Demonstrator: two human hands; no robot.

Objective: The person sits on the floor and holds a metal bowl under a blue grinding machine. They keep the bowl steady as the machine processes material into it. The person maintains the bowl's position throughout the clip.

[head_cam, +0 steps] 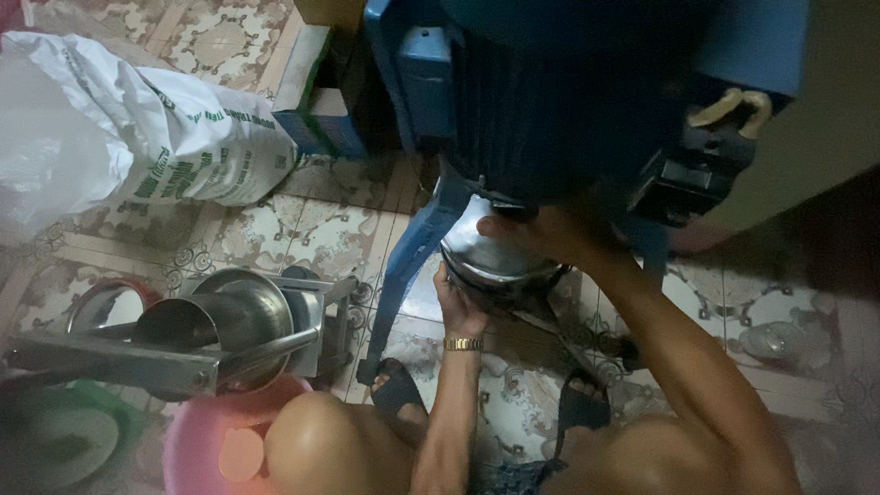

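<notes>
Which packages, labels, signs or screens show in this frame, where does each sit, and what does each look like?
White sack: on the tiled floor, upper left, lying on its side, bulging, with green printing.
Box: top centre-left, beside the blue machine frame, rectangular, blue sides and a pale top.
Clear plastic bag: far left, against the sack, crumpled and translucent.
No signs or screens can be made out.

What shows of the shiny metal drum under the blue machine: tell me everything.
The drum is a round part of polished, silvery metal with a dark band around its lower edge. It sits under the machine's dark ribbed body, between the blue legs. Its far side is hidden. The left hand cups its lower rim; the right hand lies across its top.
</notes>
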